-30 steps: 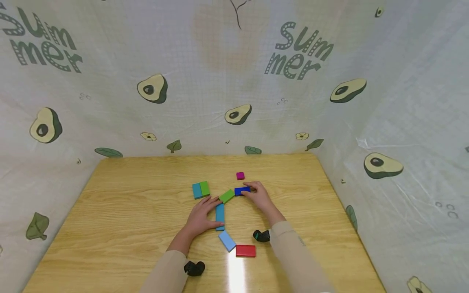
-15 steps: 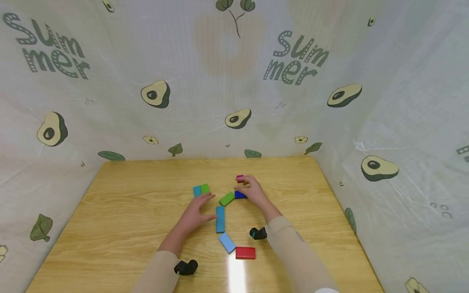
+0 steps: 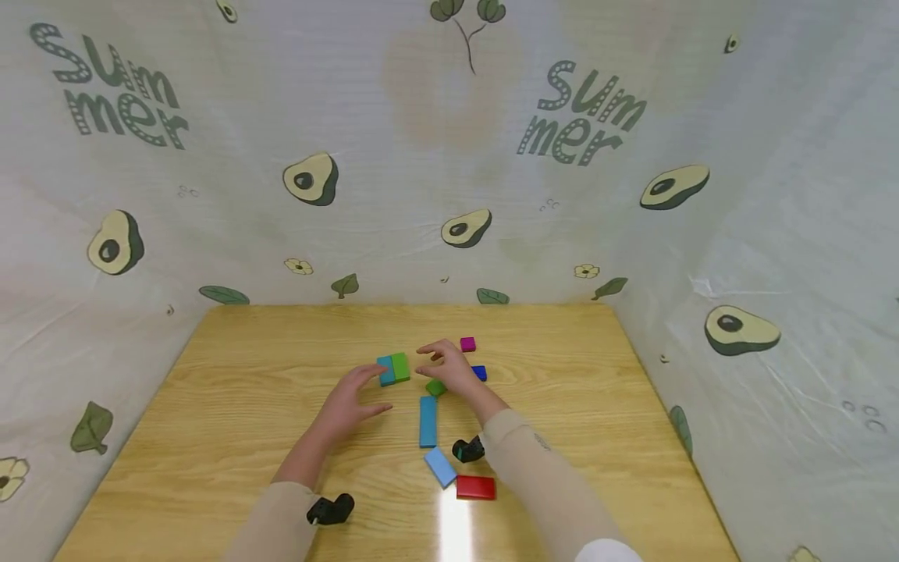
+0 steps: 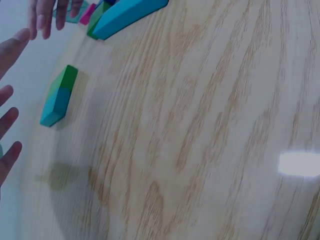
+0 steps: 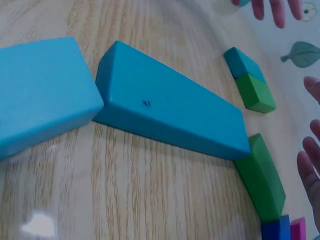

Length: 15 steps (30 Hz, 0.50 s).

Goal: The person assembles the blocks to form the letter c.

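My left hand point(image 3: 346, 404) hovers over the table's left-middle, fingers spread and holding nothing, its fingertips near a teal block point(image 3: 385, 371) that lies flush against a green block point(image 3: 400, 367). My right hand point(image 3: 452, 368) is just right of that pair, fingers loosely bent with nothing between them. Its palm side overlaps another green block point(image 3: 435, 388) and partly hides a dark blue block point(image 3: 481, 373). In the right wrist view this green block point(image 5: 261, 177) touches the end of a long teal block point(image 5: 172, 102), and the paired blocks point(image 5: 255, 92) lie apart from that row.
Below the long teal block, a light blue block point(image 3: 440, 467) lies slanted, with a red block point(image 3: 475, 488) at its lower end. A small magenta block point(image 3: 467, 344) sits behind the dark blue one. Patterned cloth point(image 3: 393, 234) surrounds the wooden table point(image 3: 246, 390) at back and sides.
My right hand has let go of the dark blue block and moved left toward the teal and green pair. My left hand has lifted off the long teal block and shifted left.
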Available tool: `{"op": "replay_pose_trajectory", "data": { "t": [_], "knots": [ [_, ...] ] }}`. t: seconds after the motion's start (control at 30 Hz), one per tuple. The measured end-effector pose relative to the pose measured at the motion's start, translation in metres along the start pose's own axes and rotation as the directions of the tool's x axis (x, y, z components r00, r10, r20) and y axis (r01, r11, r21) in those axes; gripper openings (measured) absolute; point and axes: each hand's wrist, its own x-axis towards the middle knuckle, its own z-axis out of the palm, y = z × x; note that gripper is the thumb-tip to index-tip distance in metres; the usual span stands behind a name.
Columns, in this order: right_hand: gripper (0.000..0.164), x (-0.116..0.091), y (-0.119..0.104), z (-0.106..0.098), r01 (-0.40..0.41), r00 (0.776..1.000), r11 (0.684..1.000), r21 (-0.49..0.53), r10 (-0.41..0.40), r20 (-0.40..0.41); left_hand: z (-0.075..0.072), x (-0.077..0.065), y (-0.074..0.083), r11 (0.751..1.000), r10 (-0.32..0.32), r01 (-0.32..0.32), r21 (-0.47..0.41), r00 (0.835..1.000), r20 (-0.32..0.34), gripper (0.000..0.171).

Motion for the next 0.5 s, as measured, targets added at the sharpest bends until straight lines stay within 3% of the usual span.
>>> {"op": "replay_pose_trajectory", "data": {
  "t": [0.27, 0.5],
  "knots": [
    [0.038, 0.015, -0.002, 0.018, 0.041, 0.996, 0.994, -0.103, -0.033, 0.077, -0.008, -0.004, -0.012, 1.000, 0.005, -0.004, -0.021, 1.000, 0.001, 0.064],
    [0.039, 0.028, -0.007, 0.025, 0.085, 0.989, 0.968, -0.234, -0.052, 0.142, -0.011, -0.008, -0.020, 1.000, 0.001, -0.001, -0.027, 1.000, -0.012, 0.063]
  ]
}}
